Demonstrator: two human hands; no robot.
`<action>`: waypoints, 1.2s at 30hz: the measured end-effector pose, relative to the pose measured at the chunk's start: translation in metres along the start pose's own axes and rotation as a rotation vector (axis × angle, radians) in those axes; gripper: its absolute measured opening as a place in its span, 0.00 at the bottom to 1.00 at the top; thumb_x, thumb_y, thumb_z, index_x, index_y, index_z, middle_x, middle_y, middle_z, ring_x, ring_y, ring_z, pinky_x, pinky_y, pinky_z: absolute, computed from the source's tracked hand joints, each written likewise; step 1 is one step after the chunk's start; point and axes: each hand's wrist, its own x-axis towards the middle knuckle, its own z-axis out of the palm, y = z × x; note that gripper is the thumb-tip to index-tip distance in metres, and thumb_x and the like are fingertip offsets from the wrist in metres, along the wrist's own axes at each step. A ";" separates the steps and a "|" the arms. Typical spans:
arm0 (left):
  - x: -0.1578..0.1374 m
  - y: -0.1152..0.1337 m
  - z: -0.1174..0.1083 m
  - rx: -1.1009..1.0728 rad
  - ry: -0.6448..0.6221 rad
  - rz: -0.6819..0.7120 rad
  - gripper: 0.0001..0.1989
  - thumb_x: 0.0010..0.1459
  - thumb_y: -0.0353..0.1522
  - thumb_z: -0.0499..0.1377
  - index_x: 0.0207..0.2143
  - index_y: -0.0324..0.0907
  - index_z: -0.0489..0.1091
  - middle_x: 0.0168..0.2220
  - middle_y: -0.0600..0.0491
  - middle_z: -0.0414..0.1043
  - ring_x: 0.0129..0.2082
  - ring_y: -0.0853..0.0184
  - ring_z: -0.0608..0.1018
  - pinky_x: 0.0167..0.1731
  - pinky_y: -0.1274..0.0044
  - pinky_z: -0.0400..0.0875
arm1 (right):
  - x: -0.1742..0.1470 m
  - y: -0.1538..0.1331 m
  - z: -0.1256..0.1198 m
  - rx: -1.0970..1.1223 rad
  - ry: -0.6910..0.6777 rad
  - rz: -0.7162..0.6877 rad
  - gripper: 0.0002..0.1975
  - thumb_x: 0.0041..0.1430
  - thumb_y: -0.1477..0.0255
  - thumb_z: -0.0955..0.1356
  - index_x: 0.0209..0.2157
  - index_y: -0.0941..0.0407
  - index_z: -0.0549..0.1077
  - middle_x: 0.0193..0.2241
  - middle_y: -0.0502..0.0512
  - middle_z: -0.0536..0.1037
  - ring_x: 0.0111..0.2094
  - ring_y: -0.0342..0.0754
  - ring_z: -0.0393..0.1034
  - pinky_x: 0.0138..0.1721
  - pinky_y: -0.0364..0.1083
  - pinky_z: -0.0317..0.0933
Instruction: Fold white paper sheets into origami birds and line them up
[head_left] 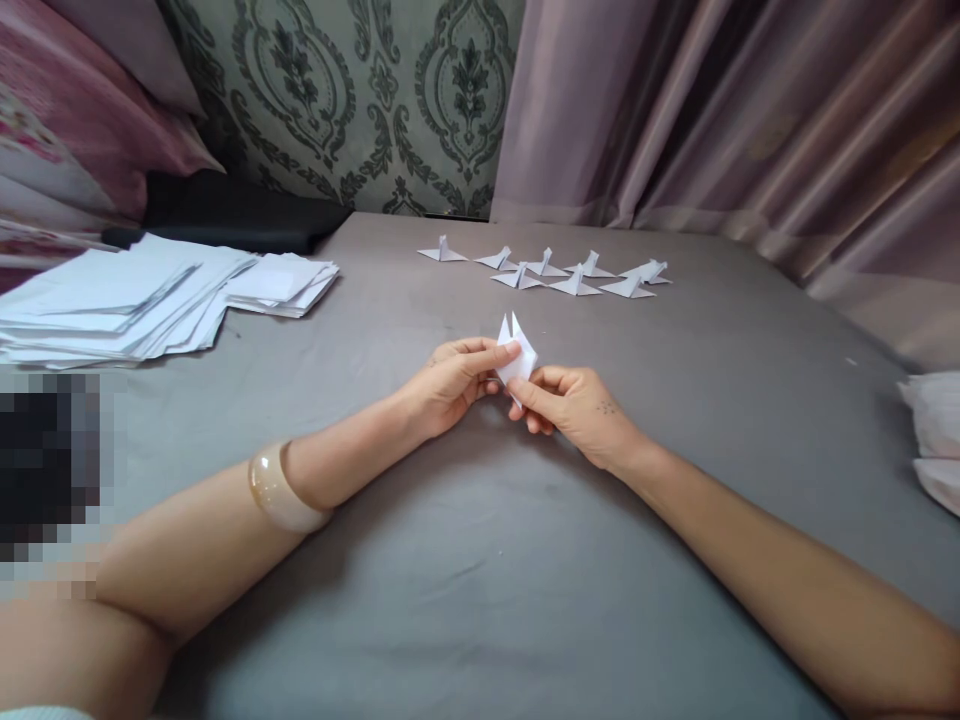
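Observation:
Between my two hands is a small piece of folded white paper (517, 358), diamond-like, with two narrow points sticking up at its top. My left hand (466, 378) pinches its left side, the thumb lying across the front. Lower down, my right hand (559, 398) grips the bottom right edge between thumb and fingers. The fingers behind the paper are partly hidden. Beyond my hands, several finished-looking folded paper birds (577, 282) stand in two loose rows, wings spread.
Stacks of white paper sheets (127, 300) lie at the left, a smaller pile (281, 280) beside them. Behind is a black folded cloth (232, 212). A grey sheet (480, 600) covers the surface. Curtains (675, 110) hang at the back right; a whitish bundle (934, 430) sits at the right edge.

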 end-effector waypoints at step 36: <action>-0.014 0.006 0.008 0.592 0.242 0.435 0.10 0.49 0.38 0.67 0.26 0.40 0.76 0.25 0.53 0.74 0.25 0.71 0.69 0.26 0.78 0.61 | 0.002 0.003 -0.011 -0.121 0.232 -0.193 0.14 0.55 0.58 0.69 0.34 0.55 0.74 0.25 0.49 0.73 0.25 0.42 0.64 0.29 0.44 0.60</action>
